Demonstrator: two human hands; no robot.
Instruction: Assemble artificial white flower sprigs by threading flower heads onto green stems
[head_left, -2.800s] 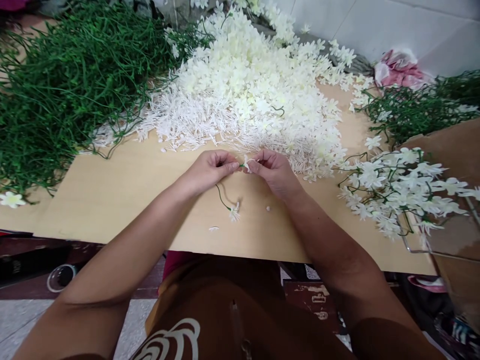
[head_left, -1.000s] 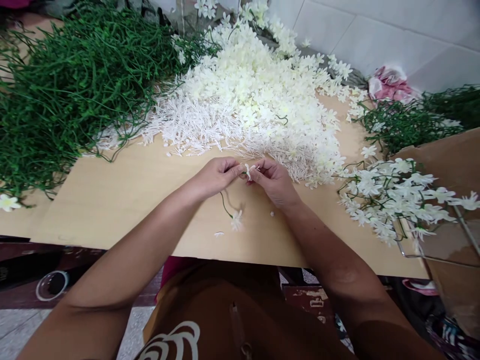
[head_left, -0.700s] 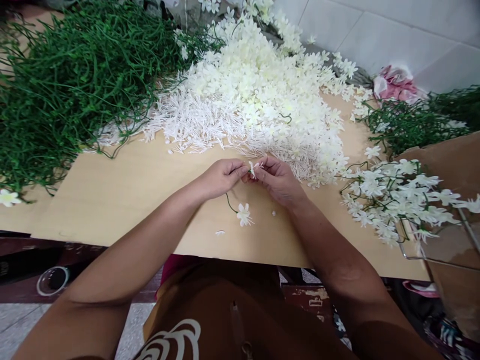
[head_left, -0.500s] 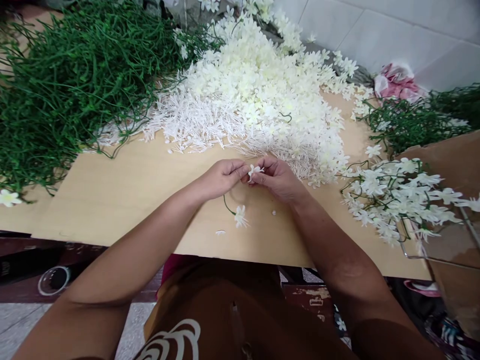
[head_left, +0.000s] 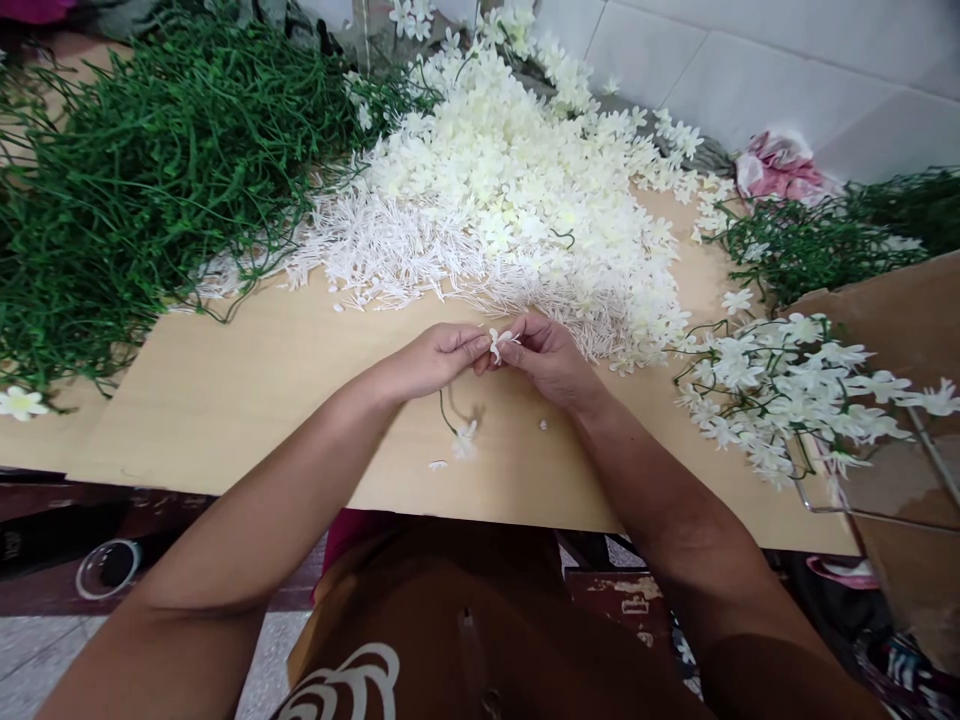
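Observation:
My left hand [head_left: 431, 358] pinches a thin green stem [head_left: 444, 412] that hangs down over the table and ends in a white flower [head_left: 465, 438]. My right hand [head_left: 546, 355] meets it fingertip to fingertip and holds a small white flower head [head_left: 498, 341] at the stem's upper tip. Both hands hover over the light wooden table [head_left: 247, 400], just in front of a big pile of loose white flower heads [head_left: 517, 200].
A heap of green plastic stems [head_left: 142, 180] fills the left. Finished stems with white flowers [head_left: 795, 390] lie at the right, over a cardboard box [head_left: 900, 300]. More green stems [head_left: 817, 240] and a pink cloth [head_left: 780, 165] lie at the back right. Small white bits [head_left: 438, 465] dot the table.
The hands have stayed together at the stem's tip, working the small flower head. The hanging flower at the stem's lower end has swung a little.

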